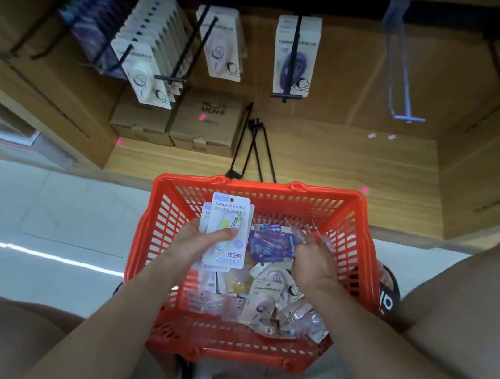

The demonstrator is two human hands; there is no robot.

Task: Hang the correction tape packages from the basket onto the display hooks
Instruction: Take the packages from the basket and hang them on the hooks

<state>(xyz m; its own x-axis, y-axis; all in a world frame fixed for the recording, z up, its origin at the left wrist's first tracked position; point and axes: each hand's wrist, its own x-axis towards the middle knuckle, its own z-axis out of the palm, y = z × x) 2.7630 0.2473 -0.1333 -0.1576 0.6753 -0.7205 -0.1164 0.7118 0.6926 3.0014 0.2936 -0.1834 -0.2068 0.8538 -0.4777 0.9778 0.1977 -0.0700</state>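
Gathering step: left hand grips stacked correction tape packages over the red basket, right hand pinches another blurred pack; next, lift them to the hooks at twelve o'clock.

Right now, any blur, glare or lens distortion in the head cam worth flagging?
Head view: the right hand is motion-smeared over the red basket; the left hand and its white package are sharp enough to read; a glare streak crosses the floor; wide-angle bending curves the shelf edges, and the corners are soft.
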